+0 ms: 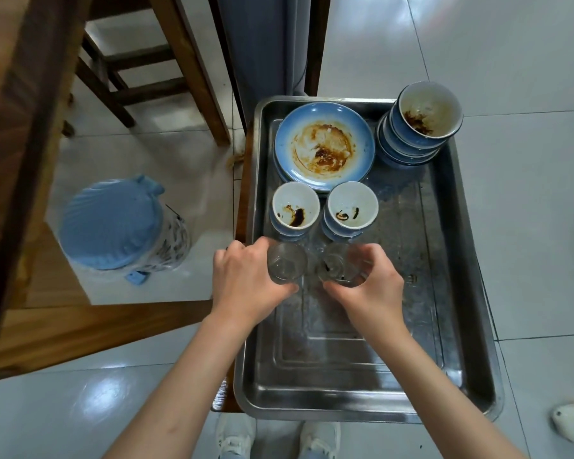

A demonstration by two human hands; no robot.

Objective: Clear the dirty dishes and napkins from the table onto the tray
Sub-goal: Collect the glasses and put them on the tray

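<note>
Glasses: my left hand (246,279) grips clear one (286,264), right hand (368,286) grips stained one (337,266), both low over tray (458,326), just before small bowls (295,208). Placing step; next, seat them upright, let go.

1 head view, steeply downward and close over the tray (471,326), facing forward.

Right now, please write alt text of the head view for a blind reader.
Each hand, left hand and right hand, holds a glass over a metal tray. Farther back on the tray stand a dirty blue plate, small bowls and stacked bowls.
</note>
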